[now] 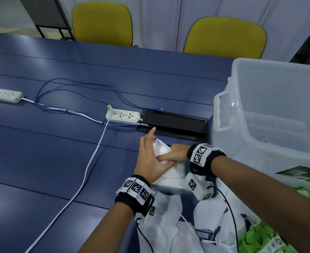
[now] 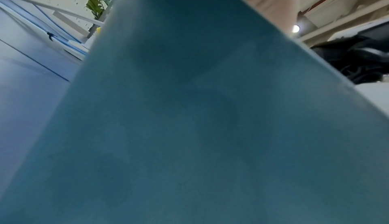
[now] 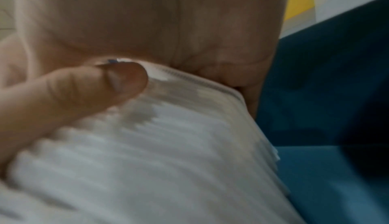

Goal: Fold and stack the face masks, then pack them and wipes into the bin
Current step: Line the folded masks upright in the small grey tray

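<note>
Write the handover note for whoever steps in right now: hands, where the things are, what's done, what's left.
Left hand: open, fingers straight, edge against the mask stack.
Right hand: fingers laid flat, pressing the top mask down onto the stack; the right wrist view shows the thumb on the pleats.
Stack sits on the blue table beside the clear bin. Loose masks lie unfolded near the table's edge. Green wipes packs lie to the right of them.
Done: several masks folded and stacked.
Left: fold the loose masks, then pack the stack and wipes into the bin.
</note>
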Motion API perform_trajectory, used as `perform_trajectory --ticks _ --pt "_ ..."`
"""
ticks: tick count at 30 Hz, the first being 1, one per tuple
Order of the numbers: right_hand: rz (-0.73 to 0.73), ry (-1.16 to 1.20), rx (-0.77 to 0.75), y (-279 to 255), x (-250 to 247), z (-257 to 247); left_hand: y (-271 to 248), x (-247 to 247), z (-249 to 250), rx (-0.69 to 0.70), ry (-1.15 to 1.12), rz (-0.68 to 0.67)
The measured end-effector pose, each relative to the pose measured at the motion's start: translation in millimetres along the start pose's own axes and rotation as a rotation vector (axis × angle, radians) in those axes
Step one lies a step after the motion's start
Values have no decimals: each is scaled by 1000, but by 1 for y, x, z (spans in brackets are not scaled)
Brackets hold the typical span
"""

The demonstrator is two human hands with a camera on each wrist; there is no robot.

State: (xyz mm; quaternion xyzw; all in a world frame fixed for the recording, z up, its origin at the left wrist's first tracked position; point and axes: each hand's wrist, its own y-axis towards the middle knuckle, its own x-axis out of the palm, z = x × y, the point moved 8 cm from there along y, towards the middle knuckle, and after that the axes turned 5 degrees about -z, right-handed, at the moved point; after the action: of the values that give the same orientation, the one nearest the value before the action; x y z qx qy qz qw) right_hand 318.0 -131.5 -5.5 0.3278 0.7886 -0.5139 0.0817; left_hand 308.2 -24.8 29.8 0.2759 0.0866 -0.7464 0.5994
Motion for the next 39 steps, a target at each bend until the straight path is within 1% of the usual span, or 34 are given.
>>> perform_trajectory --ticks 2,4,5,7,9,10,12,13,14,17,22,25,28,31,35,37,39 --pt "7 -4 -15 -3 -1 0 -1 -2 4 28 31 19" --pt "45 35 -57 -11 -5 2 -2 -3 6 49 74 37" --pt "84 81 -92 -17 -8 4 -3 -4 6 50 95 43" --pt "212 179 -170 -27 -18 13 -3 -3 5 46 139 51" --pt "330 182 -199 -38 -25 22 -1 -1 6 67 221 35" --pt "354 156 -191 -41 -26 23 1 2 8 91 274 -6" --pt "335 89 -167 -43 -20 21 7 9 12 121 360 -137" --pt "323 65 -152 -43 -18 17 8 11 12 127 392 -179" --pt "322 52 -127 -41 -17 15 10 10 12 134 413 -193" --pt "321 -7 -65 -34 -17 16 11 9 10 125 404 -185" --pt "225 -176 51 -34 -16 22 8 10 11 121 321 -159" --pt "184 -226 92 -31 -10 18 6 10 10 113 206 -150" --pt "125 -200 112 -21 -2 11 3 10 8 113 105 -162" --pt "74 -174 112 -13 -1 11 2 10 7 117 84 -153" --pt "54 -158 84 -14 -3 11 0 7 9 141 71 -130" --pt "118 -158 75 -19 -6 11 0 6 9 147 62 -120" --pt "296 -117 22 -28 -16 12 0 4 8 146 49 -107"
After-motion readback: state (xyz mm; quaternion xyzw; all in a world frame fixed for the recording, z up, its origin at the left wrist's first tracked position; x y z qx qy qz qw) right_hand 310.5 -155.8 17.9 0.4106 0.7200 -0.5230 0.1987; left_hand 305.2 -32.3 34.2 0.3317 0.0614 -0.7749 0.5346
